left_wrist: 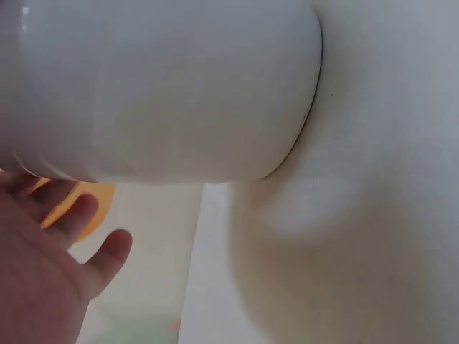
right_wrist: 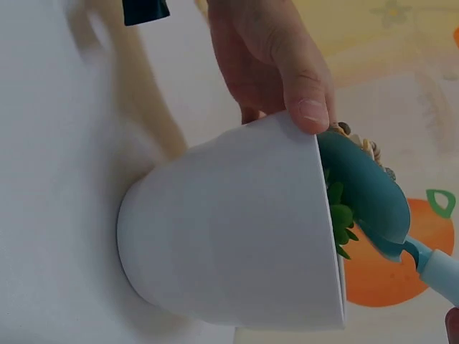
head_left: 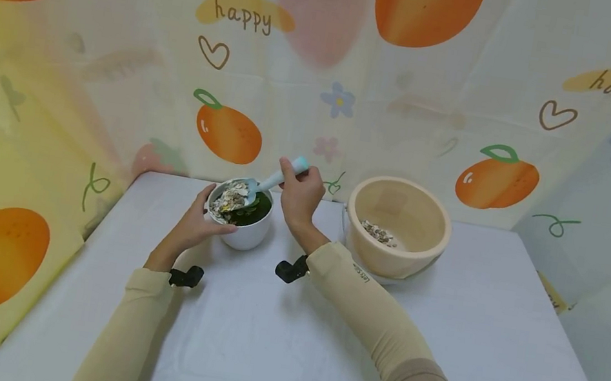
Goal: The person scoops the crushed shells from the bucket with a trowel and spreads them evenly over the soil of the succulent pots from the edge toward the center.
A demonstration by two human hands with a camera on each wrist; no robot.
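A white flower pot (head_left: 244, 238) stands on the table, holding a green plant (head_left: 255, 213) with pale pebbles (head_left: 232, 198) on its left side. My left hand (head_left: 198, 221) holds the pot from the left, thumb along the near rim and fingers round the far side. In my right hand (head_left: 303, 195) is the pale handle of a small blue garden trowel (head_left: 278, 179). Its blade (right_wrist: 373, 190) dips inside the pot's rim, beside the leaves (right_wrist: 341, 215) and against the pebbles. The trowel's tip is hidden in the right wrist view. The left wrist view shows mostly the pot's wall (left_wrist: 172, 93).
Right of the pot stands a large beige bucket (head_left: 394, 261) with a few pebbles (head_left: 378, 233) at its bottom. A white cloth covers the table (head_left: 236, 350). A printed curtain (head_left: 305, 106) hangs right behind the table's back edge.
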